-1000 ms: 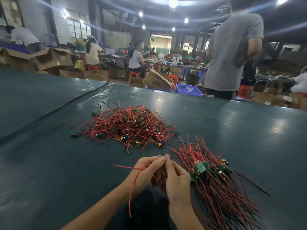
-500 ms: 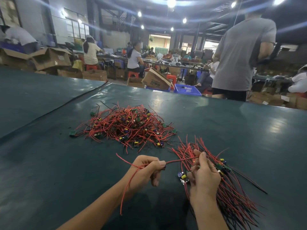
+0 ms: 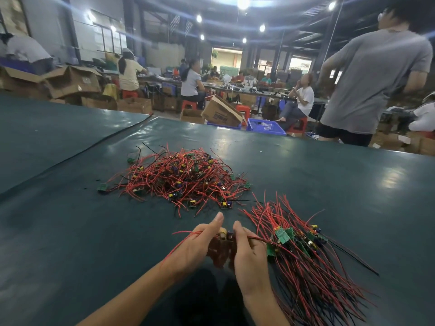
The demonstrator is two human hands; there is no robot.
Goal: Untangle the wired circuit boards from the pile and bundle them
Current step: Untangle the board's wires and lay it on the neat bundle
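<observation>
Red wires trail from the board (image 3: 224, 234) both hands pinch between them, left hand (image 3: 196, 245) and right hand (image 3: 248, 251) closed on it just beside the bundle (image 3: 306, 260), pile (image 3: 181, 177) beyond, and its loose leads could snag the bundle's.

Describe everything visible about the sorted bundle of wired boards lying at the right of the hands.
The sorted bundle lies on the dark green table cover, apart from the tangled pile. Its small green circuit boards cluster near the middle, some carrying yellow and blue parts. Thin red and black wires fan out roughly parallel both ways, toward the pile and toward the near right edge. The right hand rests against its left side; the left hand does not touch it.
</observation>
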